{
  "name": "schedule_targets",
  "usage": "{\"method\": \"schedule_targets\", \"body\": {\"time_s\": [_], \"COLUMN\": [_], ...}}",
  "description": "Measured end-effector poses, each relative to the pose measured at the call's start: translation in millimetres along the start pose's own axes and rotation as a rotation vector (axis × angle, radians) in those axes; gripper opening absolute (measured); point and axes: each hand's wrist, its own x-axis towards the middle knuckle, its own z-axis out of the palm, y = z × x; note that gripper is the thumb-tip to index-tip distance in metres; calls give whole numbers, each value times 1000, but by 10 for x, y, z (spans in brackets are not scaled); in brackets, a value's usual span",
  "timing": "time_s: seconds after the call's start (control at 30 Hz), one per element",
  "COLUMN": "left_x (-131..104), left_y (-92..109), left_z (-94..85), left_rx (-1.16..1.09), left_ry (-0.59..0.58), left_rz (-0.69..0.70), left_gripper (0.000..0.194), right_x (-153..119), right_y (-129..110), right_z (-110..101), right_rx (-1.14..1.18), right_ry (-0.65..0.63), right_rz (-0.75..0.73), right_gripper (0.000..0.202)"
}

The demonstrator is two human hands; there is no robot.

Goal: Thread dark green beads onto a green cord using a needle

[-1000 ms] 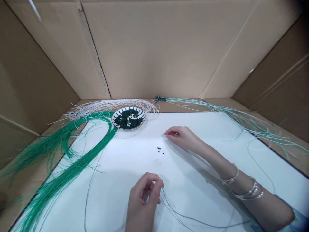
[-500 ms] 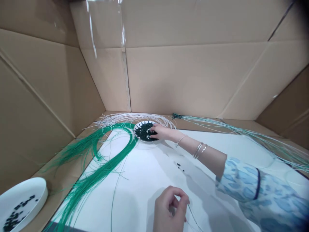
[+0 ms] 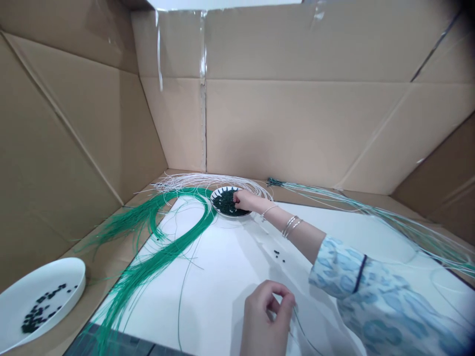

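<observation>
My left hand (image 3: 266, 314), at the bottom middle, pinches a thin green thread (image 3: 303, 330) between thumb and forefinger. The thread trails down to the right. At the back, my right hand (image 3: 245, 200) reaches into a small dish (image 3: 214, 196) with a striped rim. Small dark green bead-like pieces (image 3: 224, 201) fill that dish. The right fingers are curled together among these pieces, and what they hold, if anything, is hidden. Several loose dark pieces (image 3: 277, 253) lie on the white board (image 3: 215, 287) between the two hands.
A bundle of green strands (image 3: 178, 247) curves along the left. White strands (image 3: 196, 182) lie behind the dish, and a tied pale-green bundle (image 3: 334, 192) runs right. A white tray (image 3: 79, 279) with dark pieces sits front left. Cardboard walls (image 3: 289, 123) surround the board.
My right fingers have closed from a more spread pose among the dark pieces in the dish. The left hand keeps its pinch on the thread. The view has shifted slightly.
</observation>
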Motion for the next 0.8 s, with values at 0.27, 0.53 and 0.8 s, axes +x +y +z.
{"method": "schedule_targets", "body": {"time_s": [0.27, 0.53, 0.8], "left_x": [9, 26, 20], "left_y": [-4, -3, 10], "left_z": [-15, -2, -11], "left_rx": [1, -6, -5], "left_ry": [-16, -34, -19], "left_rz": [11, 7, -13], "left_gripper": [14, 15, 15], "right_x": [-20, 61, 185], "right_y": [-61, -136, -89], "right_z": [-7, -8, -7], "right_rx": [16, 35, 128], "right_ry": [93, 37, -21], "right_rz": [14, -57, 31], "right_gripper": [32, 31, 28]}}
